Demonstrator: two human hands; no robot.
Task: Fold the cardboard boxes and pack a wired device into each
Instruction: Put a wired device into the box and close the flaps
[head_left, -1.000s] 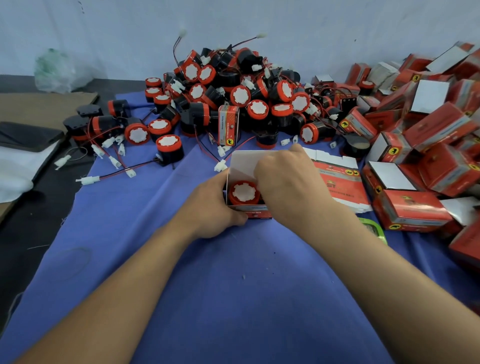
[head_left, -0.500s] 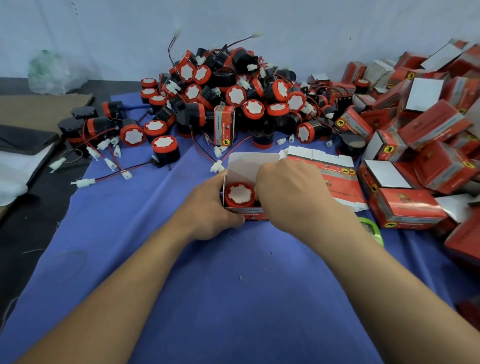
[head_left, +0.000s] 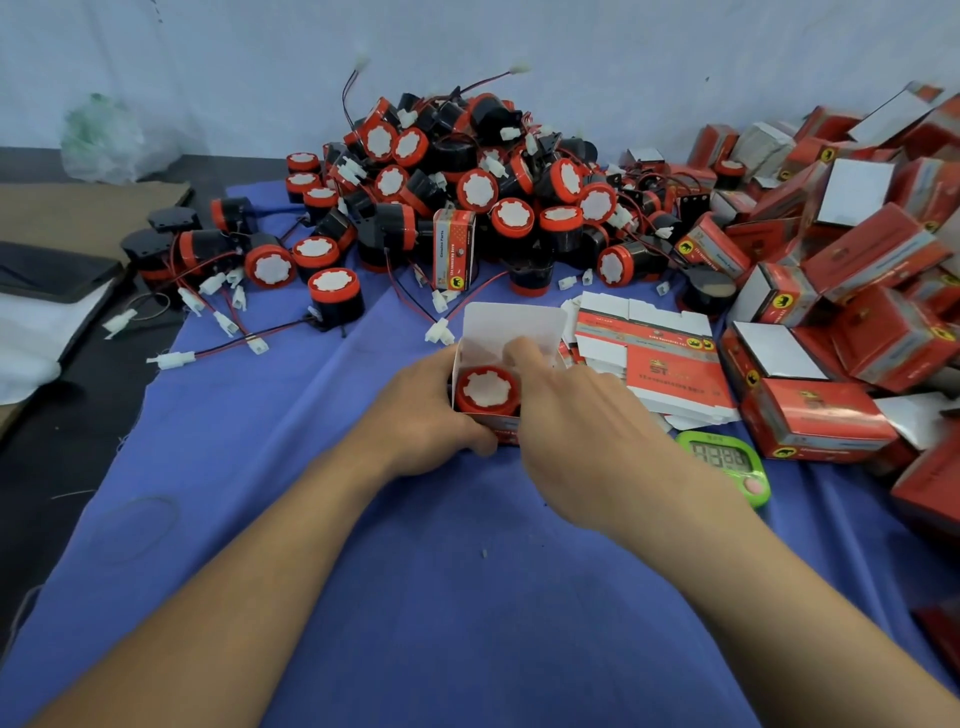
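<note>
Left hand (head_left: 415, 418) grips the open box (head_left: 511, 325) holding a device (head_left: 488, 389). Right hand (head_left: 587, 431) touches its right side; grip hidden.

- Even, diffuse light from above; the scene is bright.
- Shadows are soft: a faint one lies on the blue cloth (head_left: 415, 597) under the left hand (head_left: 421, 421) and right hand (head_left: 582, 441).
- The white flap of the box (head_left: 511, 322) is brightest, with no hard glare.
- Wide-angle distortion bends the edges.
- The plastic bag (head_left: 104, 137) at the far left looks soft.
</note>
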